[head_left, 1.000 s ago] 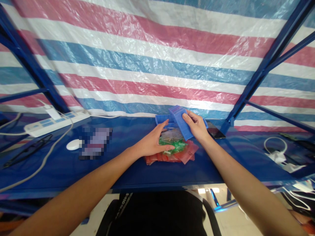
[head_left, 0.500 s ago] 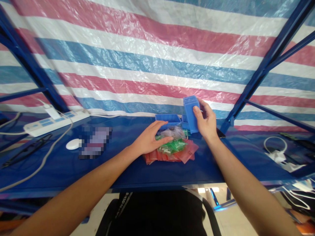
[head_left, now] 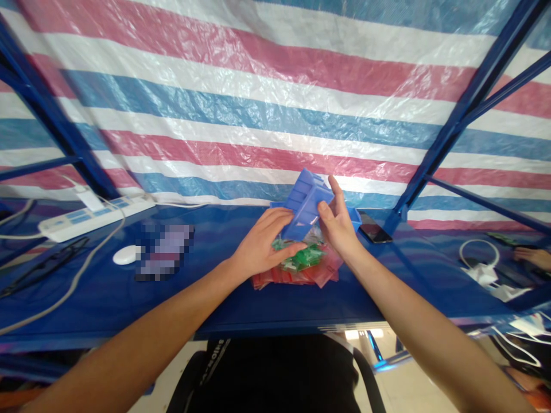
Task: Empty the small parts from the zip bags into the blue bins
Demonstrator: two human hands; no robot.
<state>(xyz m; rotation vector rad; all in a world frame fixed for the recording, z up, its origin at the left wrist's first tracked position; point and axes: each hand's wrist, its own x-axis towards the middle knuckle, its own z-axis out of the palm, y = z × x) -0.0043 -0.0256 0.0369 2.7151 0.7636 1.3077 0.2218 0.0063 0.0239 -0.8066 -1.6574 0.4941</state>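
A small blue plastic bin [head_left: 301,207] is tipped over the pile, gripped by my right hand [head_left: 340,226] from its right side. My left hand [head_left: 260,245] is open on the left of the pile. Its fingers reach toward the bin's lower edge, though contact is unclear, and the thumb lies across the bags. Under both hands are red plastic bags [head_left: 282,277] with small green bags [head_left: 305,258] on top. Clear bags are partly hidden beneath the tilted bin. Another blue bin [head_left: 354,218] stands behind my right hand, mostly covered.
A black phone [head_left: 374,227] lies right of the bins. To the left are a blurred-out item [head_left: 167,252], a white rounded object [head_left: 125,255], a power strip [head_left: 99,217] and a cable. At far right, another person's hand [head_left: 534,256] shows near a white charger [head_left: 486,272].
My right hand has brought the blue bin left and turned it over the pile, closer to my left hand. The phone is now uncovered. Another person's hand has appeared at far right.
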